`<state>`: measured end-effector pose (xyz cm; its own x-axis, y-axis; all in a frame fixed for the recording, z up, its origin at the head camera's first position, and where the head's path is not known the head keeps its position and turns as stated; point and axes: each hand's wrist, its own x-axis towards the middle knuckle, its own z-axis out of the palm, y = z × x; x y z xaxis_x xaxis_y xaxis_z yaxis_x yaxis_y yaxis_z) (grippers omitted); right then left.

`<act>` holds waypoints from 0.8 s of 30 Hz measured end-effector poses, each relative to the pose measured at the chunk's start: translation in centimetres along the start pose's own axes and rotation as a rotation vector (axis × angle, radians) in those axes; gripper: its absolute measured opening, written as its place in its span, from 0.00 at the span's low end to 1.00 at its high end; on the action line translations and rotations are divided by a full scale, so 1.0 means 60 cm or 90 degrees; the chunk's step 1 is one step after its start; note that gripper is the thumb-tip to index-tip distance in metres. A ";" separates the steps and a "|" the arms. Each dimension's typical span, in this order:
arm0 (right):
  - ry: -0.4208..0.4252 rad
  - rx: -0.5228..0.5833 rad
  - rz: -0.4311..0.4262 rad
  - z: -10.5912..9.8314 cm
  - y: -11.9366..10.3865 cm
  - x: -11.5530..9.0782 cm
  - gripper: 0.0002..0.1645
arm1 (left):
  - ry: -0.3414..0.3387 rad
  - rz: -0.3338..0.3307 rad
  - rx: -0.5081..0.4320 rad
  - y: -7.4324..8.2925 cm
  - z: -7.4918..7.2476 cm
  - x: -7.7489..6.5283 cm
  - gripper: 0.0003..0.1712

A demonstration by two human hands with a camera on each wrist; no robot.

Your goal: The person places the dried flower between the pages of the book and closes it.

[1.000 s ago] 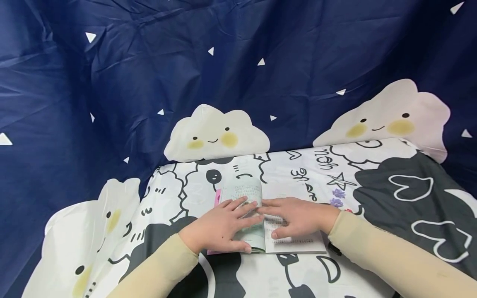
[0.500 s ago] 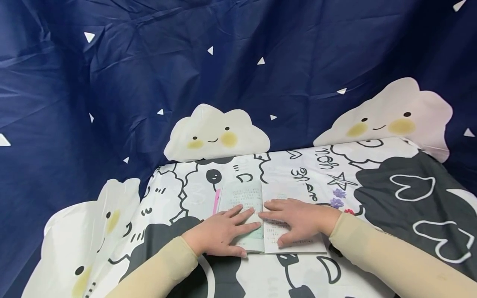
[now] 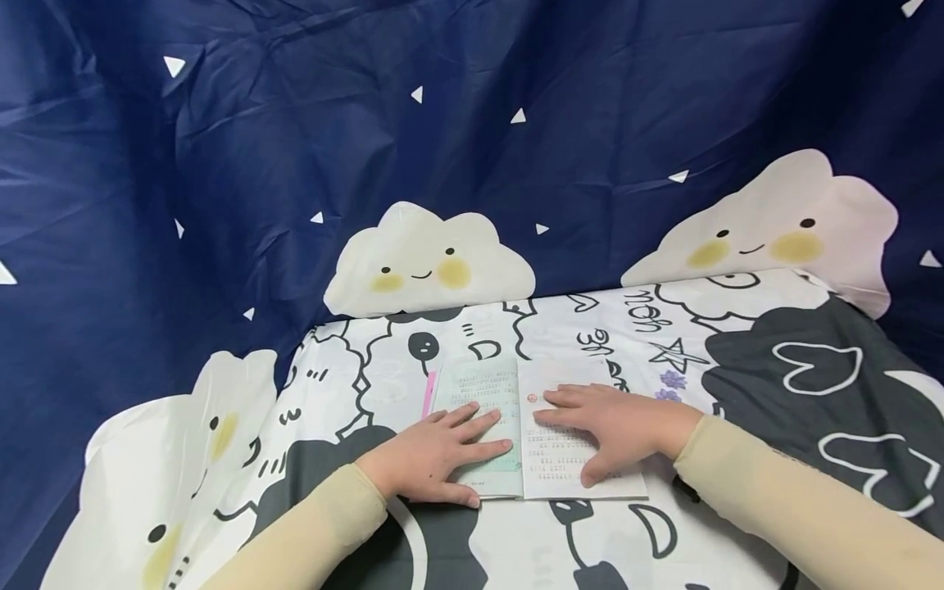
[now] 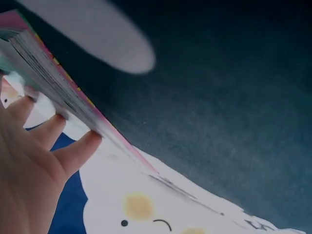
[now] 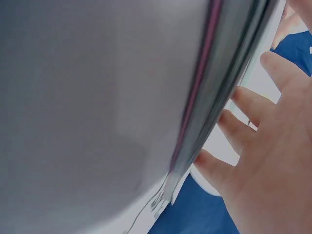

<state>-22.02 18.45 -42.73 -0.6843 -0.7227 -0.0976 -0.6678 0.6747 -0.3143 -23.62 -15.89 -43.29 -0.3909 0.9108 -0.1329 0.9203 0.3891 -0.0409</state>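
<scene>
Here, a book [image 3: 528, 452] lies spread beneath a left hand [image 3: 435, 457] and a right hand [image 3: 621, 421], both outstretched.

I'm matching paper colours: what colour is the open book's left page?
Pale green, with rows of print; the left page shows best in the head view.

The book [image 3: 533, 451] — print [image 3: 556, 460] too small to read; sleeves [image 3: 811, 504] — cut off at the edge.
</scene>
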 end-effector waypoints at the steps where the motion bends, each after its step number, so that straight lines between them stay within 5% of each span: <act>1: 0.005 -0.002 0.009 -0.003 0.005 -0.005 0.58 | 0.000 -0.003 -0.001 0.000 -0.001 0.001 0.48; 24: 0.094 -0.034 0.087 -0.017 0.075 -0.068 0.54 | 0.011 -0.023 0.005 0.008 0.012 -0.004 0.48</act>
<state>-22.55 24.56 -42.80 -0.8028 -0.5963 0.0047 -0.5772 0.7751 -0.2571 -23.07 -16.05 -43.99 -0.4242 0.8983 -0.1145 0.9056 0.4208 -0.0533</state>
